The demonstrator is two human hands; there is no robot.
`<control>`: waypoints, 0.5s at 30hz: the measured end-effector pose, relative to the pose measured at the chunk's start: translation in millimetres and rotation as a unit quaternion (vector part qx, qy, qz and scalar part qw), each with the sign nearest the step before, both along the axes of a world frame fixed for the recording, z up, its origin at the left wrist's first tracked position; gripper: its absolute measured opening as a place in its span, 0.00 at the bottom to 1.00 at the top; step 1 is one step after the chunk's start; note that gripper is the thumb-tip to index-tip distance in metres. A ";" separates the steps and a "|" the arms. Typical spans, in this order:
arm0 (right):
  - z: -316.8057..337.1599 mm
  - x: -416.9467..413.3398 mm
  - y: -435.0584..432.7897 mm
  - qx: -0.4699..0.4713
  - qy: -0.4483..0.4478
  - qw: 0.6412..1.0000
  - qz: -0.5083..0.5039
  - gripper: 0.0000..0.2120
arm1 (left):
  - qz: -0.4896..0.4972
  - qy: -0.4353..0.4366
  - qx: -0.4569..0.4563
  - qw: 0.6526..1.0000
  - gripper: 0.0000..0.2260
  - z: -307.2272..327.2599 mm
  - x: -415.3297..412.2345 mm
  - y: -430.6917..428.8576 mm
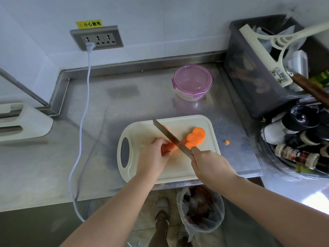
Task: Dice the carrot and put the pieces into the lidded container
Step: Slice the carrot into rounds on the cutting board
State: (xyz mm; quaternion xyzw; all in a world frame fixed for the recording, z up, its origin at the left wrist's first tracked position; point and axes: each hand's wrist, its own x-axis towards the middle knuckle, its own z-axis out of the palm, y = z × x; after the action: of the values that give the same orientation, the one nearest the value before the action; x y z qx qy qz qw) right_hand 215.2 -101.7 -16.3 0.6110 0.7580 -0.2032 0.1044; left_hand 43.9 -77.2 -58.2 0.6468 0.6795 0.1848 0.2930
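My cream cutting board [137, 134] sits close to the front edge of the shiny metal counter [124, 104], with lots of bare counter to its left and behind it. A white cord [85, 107] hangs down on the left, and a dark bin [249, 82] stands near on the right. My left hand [154, 154] lies on the board, fingers curled over the carrot [171, 148], holding it down. My right hand [210, 164] is wrapped round the handle of the knife [169, 134], and its long flat blade slants across the carrot. Round orange slices [195, 137] lie heaped just right of the blade. One tiny bit [226, 142] lies off the board. The round container [193, 82], pink lid on, stands behind the board, well apart.
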 end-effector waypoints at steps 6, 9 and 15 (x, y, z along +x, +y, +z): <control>-3.4 -3.8 0.2 -0.011 -0.022 1.000 0.005 0.11 | -0.001 0.003 0.004 1.000 0.09 -0.2 1.2 -0.5; -7.3 -6.9 3.0 -0.017 -0.025 1.000 0.006 0.12 | -0.002 0.003 0.002 1.000 0.09 -0.8 1.0 0.7; -24.3 -15.2 8.3 -0.062 -0.014 0.998 -0.030 0.12 | -0.013 -0.011 0.006 1.000 0.09 -0.2 0.1 -1.1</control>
State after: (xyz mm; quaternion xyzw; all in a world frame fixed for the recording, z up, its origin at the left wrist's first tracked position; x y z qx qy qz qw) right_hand 200.0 -93.4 -40.6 0.6283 0.7238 -0.2446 0.1466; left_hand 44.0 -78.3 -58.4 0.6553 0.6664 0.1919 0.2994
